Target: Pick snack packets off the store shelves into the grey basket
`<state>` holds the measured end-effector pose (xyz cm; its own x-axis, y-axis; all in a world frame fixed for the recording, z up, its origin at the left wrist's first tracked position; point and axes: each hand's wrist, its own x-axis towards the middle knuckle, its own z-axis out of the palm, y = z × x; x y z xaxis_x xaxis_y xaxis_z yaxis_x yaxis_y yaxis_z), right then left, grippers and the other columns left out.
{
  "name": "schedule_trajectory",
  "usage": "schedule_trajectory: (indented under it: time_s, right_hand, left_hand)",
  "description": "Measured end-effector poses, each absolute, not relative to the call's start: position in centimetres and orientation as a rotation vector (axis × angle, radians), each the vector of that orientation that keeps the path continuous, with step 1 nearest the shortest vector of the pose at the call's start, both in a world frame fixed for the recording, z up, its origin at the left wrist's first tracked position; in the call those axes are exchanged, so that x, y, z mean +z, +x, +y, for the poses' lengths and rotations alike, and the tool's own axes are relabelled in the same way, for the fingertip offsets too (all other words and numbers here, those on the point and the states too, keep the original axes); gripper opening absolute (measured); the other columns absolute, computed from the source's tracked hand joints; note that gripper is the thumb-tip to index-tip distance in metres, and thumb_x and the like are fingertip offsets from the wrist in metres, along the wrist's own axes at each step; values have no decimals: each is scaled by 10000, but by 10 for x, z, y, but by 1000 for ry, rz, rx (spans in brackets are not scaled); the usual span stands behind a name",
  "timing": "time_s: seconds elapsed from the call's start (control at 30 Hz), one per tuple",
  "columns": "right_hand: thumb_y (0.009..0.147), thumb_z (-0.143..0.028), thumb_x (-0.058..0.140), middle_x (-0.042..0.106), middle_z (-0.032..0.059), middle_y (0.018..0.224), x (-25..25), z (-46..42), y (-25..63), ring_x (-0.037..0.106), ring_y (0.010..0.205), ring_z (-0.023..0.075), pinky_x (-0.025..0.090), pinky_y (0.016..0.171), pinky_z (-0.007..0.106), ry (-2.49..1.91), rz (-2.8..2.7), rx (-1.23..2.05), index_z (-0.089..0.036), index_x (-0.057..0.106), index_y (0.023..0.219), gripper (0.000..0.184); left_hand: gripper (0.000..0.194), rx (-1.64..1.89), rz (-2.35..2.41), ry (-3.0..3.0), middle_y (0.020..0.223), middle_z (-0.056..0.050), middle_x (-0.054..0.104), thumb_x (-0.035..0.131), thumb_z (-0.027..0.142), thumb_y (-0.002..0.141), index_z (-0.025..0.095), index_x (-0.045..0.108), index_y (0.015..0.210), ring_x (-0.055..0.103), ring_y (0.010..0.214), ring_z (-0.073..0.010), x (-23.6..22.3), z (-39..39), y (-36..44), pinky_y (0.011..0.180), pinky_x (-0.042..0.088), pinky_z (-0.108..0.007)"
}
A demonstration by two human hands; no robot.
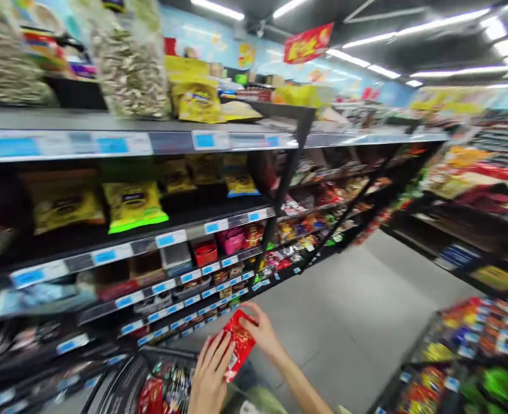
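Note:
A shiny red packet [242, 340] with light printing is held in front of me at the bottom middle. My right hand [260, 332] grips its upper right part, with the thumb across its face. My left hand [213, 368] is at the packet's left edge, its fingers close together against it and partly hiding that side. Below and left of my hands, a dark basket [122, 382] contains red and multicoloured wrapped packets [161, 391].
Store shelves [230, 221] run along the left, with yellow snack bags [135, 204] and blue-and-white price tags. Large clear bags of seeds [131, 72] stand on top. A grey floor aisle [323, 310] leads away. Bins of colourful packets [422, 391] are at lower right.

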<state>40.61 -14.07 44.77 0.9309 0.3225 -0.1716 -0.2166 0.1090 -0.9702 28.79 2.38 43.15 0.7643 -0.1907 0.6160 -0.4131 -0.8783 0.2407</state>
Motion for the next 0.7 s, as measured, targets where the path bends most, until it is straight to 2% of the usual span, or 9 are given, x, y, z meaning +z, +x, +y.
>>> schedule_trajectory:
  time_s: [0.07, 0.1, 0.17, 0.23, 0.3, 0.37, 0.47, 0.57, 0.7]
  right_hand:
    - [768, -596, 717, 729, 105, 998, 454, -140, 400, 665, 877, 239, 528, 747, 333, -1397, -182, 498, -185, 726, 996, 470]
    - [809, -631, 650, 718, 126, 1046, 457, -141, 396, 661, 914, 256, 535, 737, 345, -1357, -214, 561, -177, 731, 997, 498]
    - [842, -695, 550, 707, 151, 1061, 461, -142, 391, 657, 928, 279, 546, 681, 362, -1254, -284, 683, -176, 697, 1122, 608]
    - [800, -698, 610, 716, 144, 978, 461, -143, 389, 655, 898, 277, 542, 658, 351, -1251, -359, 712, -172, 670, 1157, 638]
    - [743, -640, 718, 705, 101, 779, 458, -143, 390, 643, 752, 227, 513, 636, 305, -1391, -389, 665, -152, 703, 964, 535]
    - [716, -641, 738, 617, 41, 561, 452, -142, 390, 554, 539, 155, 441, 539, 256, -1546, -359, 649, -146, 666, 730, 500]
    - [665, -723, 713, 500, -10, 439, 444, -140, 387, 405, 398, 100, 299, 418, 228, -1654, -289, 714, -150, 619, 633, 581]
    - [664, -714, 721, 430, -39, 425, 442, -137, 378, 320, 380, 74, 242, 400, 223, -1638, -233, 741, -152, 602, 618, 576]
    - [653, -701, 743, 344, -65, 430, 442, -128, 365, 220, 393, 49, 165, 395, 220, -1570, -179, 764, -163, 545, 576, 578]
  left_hand:
    - [672, 874, -330, 2524, 1370, -26, 621, 377, -51, 843, 264, 502, 1423, 550, 1298, -186, 427, 25, 282, 1138, 420, -424]
    - [626, 883, -245, 2473, 1346, -30, 639, 388, -29, 864, 265, 531, 1399, 575, 1272, -185, 426, 25, 280, 1116, 446, -417]
    - [505, 819, -42, 2378, 1293, -35, 674, 429, 55, 917, 272, 592, 1343, 614, 1225, -192, 427, 25, 275, 1056, 502, -387]
    - [382, 660, 155, 2266, 1234, -39, 707, 468, 181, 957, 273, 650, 1280, 636, 1193, -211, 433, 23, 270, 1012, 527, -371]
    - [324, 489, 282, 2120, 1153, -51, 743, 471, 302, 977, 255, 715, 1183, 674, 1118, -228, 441, 18, 265, 975, 534, -358]
    - [408, 375, 365, 1963, 949, -70, 782, 426, 400, 991, 200, 781, 980, 721, 894, -220, 447, 11, 262, 847, 555, -313]
    - [621, 307, 535, 1686, 587, -61, 686, 408, 553, 962, 128, 724, 638, 605, 549, -162, 450, -1, 260, 579, 479, -245]
    - [650, 262, 640, 1306, 562, -70, 661, 508, 670, 864, 100, 696, 613, 562, 516, -156, 449, -11, 259, 539, 440, -245]
    - [597, 285, 710, 966, 599, -91, 675, 672, 672, 740, 87, 698, 623, 580, 547, -174, 452, -12, 253, 579, 464, -270]
